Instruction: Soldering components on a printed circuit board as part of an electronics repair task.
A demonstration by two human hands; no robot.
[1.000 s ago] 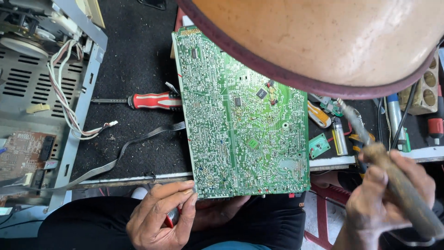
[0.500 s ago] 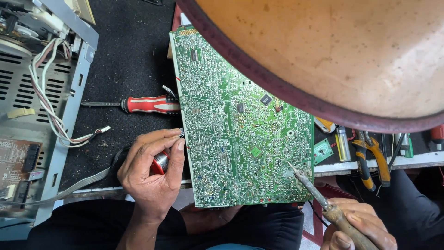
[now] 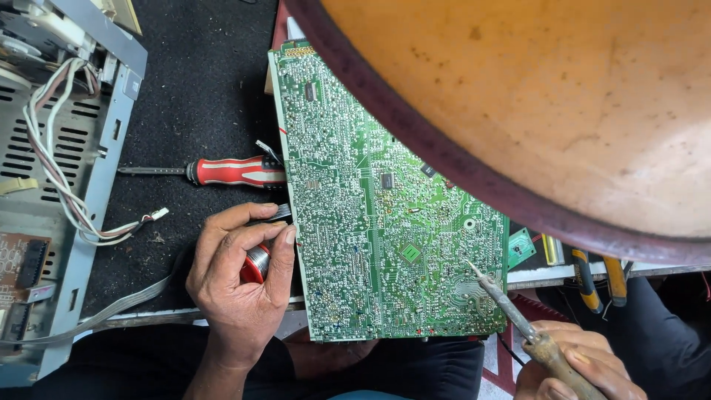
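Green circuit board [image 3: 385, 215] lying solder side up in the middle of the frame, long edge running from top centre down to lower centre, its upper right corner hidden under a big blurred orange-brown rim [image 3: 518, 111] filling the upper right. Soldering iron [image 3: 511, 307] slanting in from the lower right, metal tip on the board's lower right area beside a curved fan of traces. Right hand [image 3: 578, 367] at the bottom right edge, fingers closed around the iron's wooden handle. Left hand [image 3: 241, 278] at lower left of centre, just beside the board's left edge, fingers curled and clamped on a small red spool of solder wire [image 3: 257, 263], forefinger tip touching or nearly touching the board edge. Red-and-white screwdriver [image 3: 222, 171] lying flat on the black mat [image 3: 192, 89] above that hand, handle end up against the board's left edge, shaft pointing left. Grey metal chassis [image 3: 67, 185] with vent slots along the left side of the frame, a bundle of white and coloured wires [image 3: 52, 178] looping over it and ending in a small white plug on the mat. Flat grey ribbon cable [image 3: 111, 315] crossing the lower left. Yellow-handled pliers [image 3: 596, 278] and a small green board piece [image 3: 521, 248] to the right of the main board, partly under the rim.
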